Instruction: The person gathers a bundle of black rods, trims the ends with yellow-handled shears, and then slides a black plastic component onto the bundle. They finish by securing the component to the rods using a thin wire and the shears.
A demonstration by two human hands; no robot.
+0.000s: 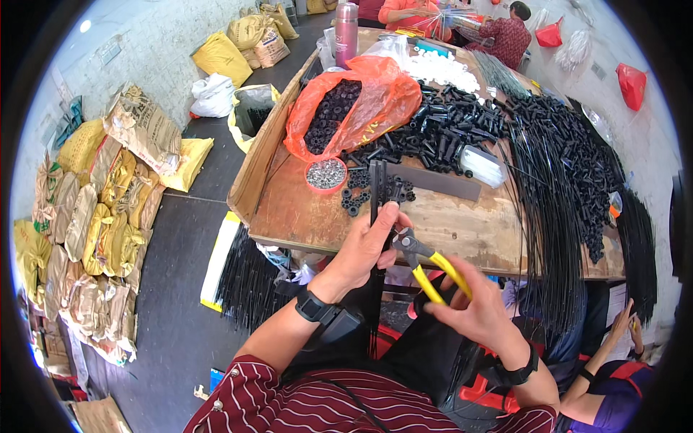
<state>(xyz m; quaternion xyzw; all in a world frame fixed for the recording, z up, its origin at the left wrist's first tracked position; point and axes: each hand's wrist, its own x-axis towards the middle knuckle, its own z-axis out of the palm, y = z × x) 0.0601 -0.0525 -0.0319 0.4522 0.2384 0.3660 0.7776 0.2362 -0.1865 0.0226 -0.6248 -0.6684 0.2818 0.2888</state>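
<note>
My left hand (367,249) is closed around a bundle of thin black rods (377,191), held upright over the table's front edge. My right hand (469,303) grips the yellow handles of end-cutting pliers (433,268). The pliers' dark jaws sit right beside the left fingertips, by a small black part that the fingers partly hide. Just beyond the hands, several black ring-shaped pieces (354,198) lie on the wooden table (317,216). A round red dish (326,175) of small silvery metal pieces stands to their left. A flat dark bar (437,182) lies behind the hands.
An orange plastic bag (390,94) holds black rings. Black tubes (447,119) are heaped behind, near a clear plastic box (482,166). Long black rods (548,224) overhang the table's right front edge. A pink flask (346,36) stands far left. Sacks (108,209) line the left wall. Other people sit nearby.
</note>
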